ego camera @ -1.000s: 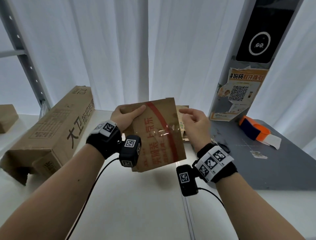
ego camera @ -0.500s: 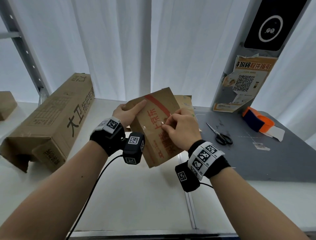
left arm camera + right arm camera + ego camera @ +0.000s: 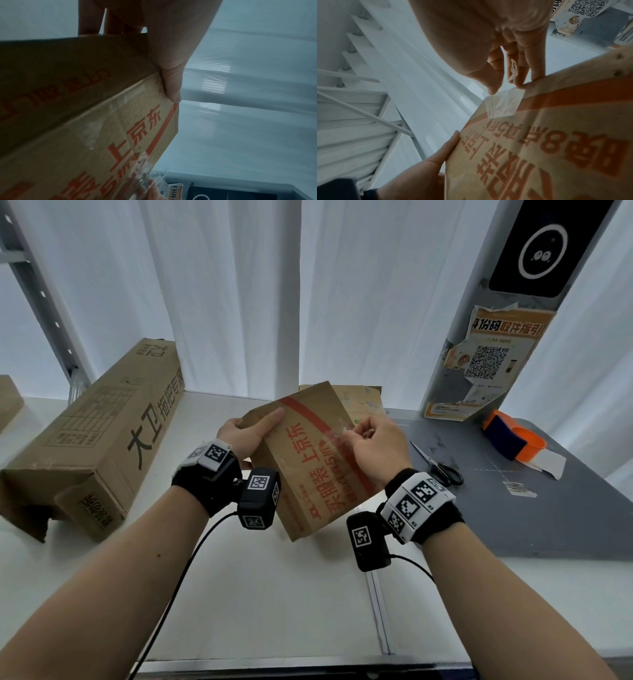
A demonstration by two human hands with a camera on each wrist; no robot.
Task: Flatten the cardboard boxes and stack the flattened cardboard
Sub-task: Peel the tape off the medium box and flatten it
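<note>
Both arms reach forward over a white table (image 3: 274, 594). Between the hands, up in the air, is a small brown box (image 3: 308, 460) with red letters, tilted on its corner.

The left hand (image 3: 245, 434) grips the box at its top left corner. Its thumb lies flat on the printed face and its other fingers are curled round behind. The left wrist view shows this from below: the thumb (image 3: 171, 75) presses along the edge, and the fingers sit behind the dark side of the box. The head view hides those back fingers.

The right hand (image 3: 371, 450) is at the right edge of the box. Its fingers are bent, and thumb and fingertips come together on a strip of clear tape (image 3: 334, 436). The right wrist view shows this best: the tape (image 3: 501, 104) is crinkled and lifts off the box edge just under the thumb and fingertips. In the head view the tape is only a shiny patch.

Farther left, a long brown box (image 3: 99, 440) lies on its side on the white table. Farther right, scissors (image 3: 438, 463) lie on a grey mat (image 3: 513, 525), and an orange tape holder (image 3: 510, 436) sits near the back. Behind the small box, some flat cardboard (image 3: 361, 400) lies near the white curtain (image 3: 359, 296).
</note>
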